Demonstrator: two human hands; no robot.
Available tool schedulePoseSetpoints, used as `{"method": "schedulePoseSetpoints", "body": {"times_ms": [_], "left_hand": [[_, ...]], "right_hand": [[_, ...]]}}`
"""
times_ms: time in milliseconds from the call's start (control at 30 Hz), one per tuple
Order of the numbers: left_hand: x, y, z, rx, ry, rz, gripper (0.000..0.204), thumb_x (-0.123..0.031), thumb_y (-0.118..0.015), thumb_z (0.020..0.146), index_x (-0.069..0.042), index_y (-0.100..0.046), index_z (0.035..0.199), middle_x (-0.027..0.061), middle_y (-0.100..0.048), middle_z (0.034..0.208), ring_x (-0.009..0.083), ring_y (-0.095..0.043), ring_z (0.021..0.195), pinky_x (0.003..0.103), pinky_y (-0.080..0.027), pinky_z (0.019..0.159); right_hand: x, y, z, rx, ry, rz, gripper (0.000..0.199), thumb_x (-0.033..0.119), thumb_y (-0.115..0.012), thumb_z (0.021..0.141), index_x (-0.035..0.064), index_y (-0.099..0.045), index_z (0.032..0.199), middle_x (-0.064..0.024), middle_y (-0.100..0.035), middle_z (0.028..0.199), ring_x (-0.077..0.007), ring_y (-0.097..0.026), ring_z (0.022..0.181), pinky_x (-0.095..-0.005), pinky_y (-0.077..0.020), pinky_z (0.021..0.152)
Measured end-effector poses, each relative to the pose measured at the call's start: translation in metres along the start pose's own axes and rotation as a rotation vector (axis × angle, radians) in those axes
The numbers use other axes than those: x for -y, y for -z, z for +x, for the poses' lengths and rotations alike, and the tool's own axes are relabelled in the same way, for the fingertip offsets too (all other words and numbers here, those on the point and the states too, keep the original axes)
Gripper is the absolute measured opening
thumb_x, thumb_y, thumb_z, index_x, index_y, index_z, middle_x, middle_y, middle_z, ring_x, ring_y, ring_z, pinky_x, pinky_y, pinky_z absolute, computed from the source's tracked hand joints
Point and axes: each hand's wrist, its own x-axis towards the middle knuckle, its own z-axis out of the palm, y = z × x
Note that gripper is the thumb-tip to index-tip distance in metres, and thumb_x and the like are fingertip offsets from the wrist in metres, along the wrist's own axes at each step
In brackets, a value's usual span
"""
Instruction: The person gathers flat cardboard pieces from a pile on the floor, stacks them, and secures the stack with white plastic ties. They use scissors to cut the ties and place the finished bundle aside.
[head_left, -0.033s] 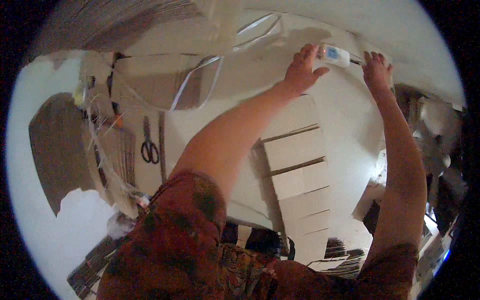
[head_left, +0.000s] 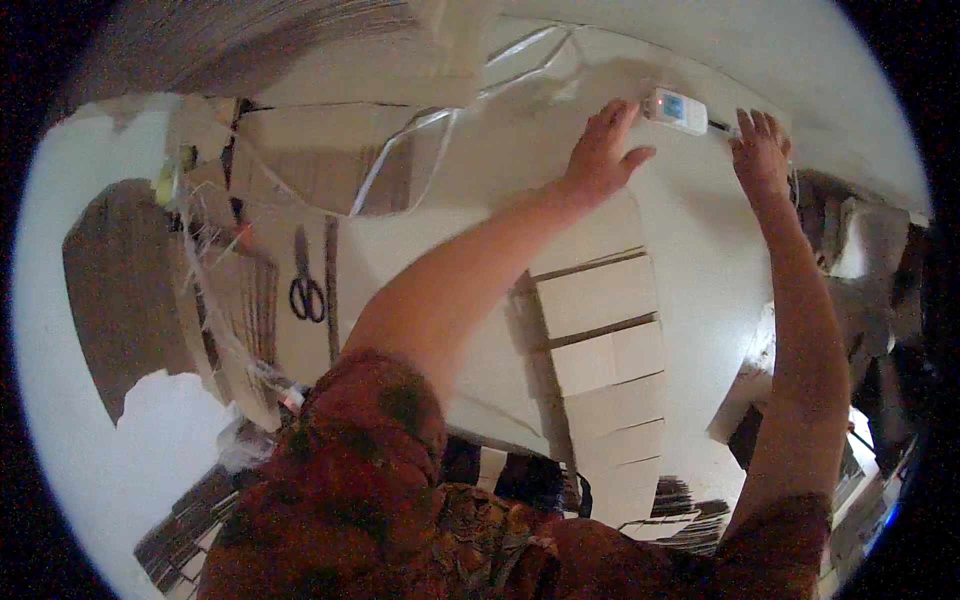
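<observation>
Both hands, left hand [head_left: 600,150] and right hand [head_left: 760,150], beside a small white device [head_left: 678,108], perhaps touching.

Surface: we note a pale work surface [head_left: 690,250] under both hands.
Near left hand [head_left: 600,155]: flat cardboard pieces [head_left: 600,300] stacked just below the wrist.
Far left of it: black-handled scissors [head_left: 307,295] lying flat.

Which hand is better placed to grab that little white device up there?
Probably the left hand: its fingertips reach up right beside the white device, nearly touching its end. The right hand lies flat further along, by the cord end, apart from the body.
</observation>
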Motion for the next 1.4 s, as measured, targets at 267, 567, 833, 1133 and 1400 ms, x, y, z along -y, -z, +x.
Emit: {"method": "schedulePoseSetpoints", "body": {"times_ms": [267,567,833,1133,1400], "left_hand": [[-0.006,0.172,-0.178,0.093,0.278,0.389,0.048,-0.004,-0.056,0.073,0.001,-0.042,0.119,0.0186,-0.037,0.126,0.0355,-0.036,0.115,0.043,-0.029,0.097],[0.044,0.167,-0.234,0.187,0.525,0.533,0.039,-0.005,-0.039,0.081,0.001,-0.042,0.119,0.0185,-0.034,0.131,0.0352,-0.037,0.117,0.044,-0.03,0.097],[-0.035,0.195,-0.367,0.631,0.049,0.437,0.044,-0.008,-0.047,0.077,-0.002,-0.04,0.12,0.0184,-0.044,0.118,0.0364,-0.042,0.108,0.042,-0.031,0.096],[0.019,0.215,-0.208,0.233,0.567,0.396,0.05,-0.025,-0.056,0.078,-0.001,-0.042,0.119,0.0188,-0.041,0.124,0.0349,-0.04,0.112,0.042,-0.034,0.093],[0.005,0.175,-0.143,0.29,0.52,0.825,0.064,-0.032,-0.058,0.076,-0.003,-0.033,0.127,0.0132,-0.031,0.133,0.0275,-0.028,0.124,0.043,-0.028,0.098]], "right_hand": [[0.071,0.029,-0.275,0.087,-0.144,0.774,0.057,0.013,-0.06,0.078,0.0013,-0.033,0.127,-0.019,-0.042,0.123,-0.0315,-0.036,0.118,-0.0407,-0.032,0.096],[0.131,0.063,-0.384,0.406,-0.593,0.757,0.076,0.016,-0.073,0.063,-0.0048,-0.033,0.124,-0.0204,-0.05,0.11,-0.0311,-0.052,0.098,-0.037,-0.0425,0.084],[0.109,0.071,-0.378,0.623,-0.918,1.459,0.061,0.02,-0.075,0.059,-0.0052,-0.048,0.108,-0.0182,-0.059,0.093,-0.0261,-0.059,0.082,-0.0336,-0.0479,0.07],[0.094,0.071,-0.375,0.927,-0.925,1.273,0.056,0.024,-0.077,0.056,-0.0067,-0.054,0.097,-0.0132,-0.062,0.087,-0.0209,-0.059,0.077,-0.0329,-0.0497,0.068],[0.094,0.044,-0.412,0.992,-0.792,1.364,0.059,0.022,-0.079,0.054,-0.0087,-0.054,0.098,-0.0135,-0.062,0.088,-0.0201,-0.06,0.076,-0.0319,-0.0509,0.065]]}}
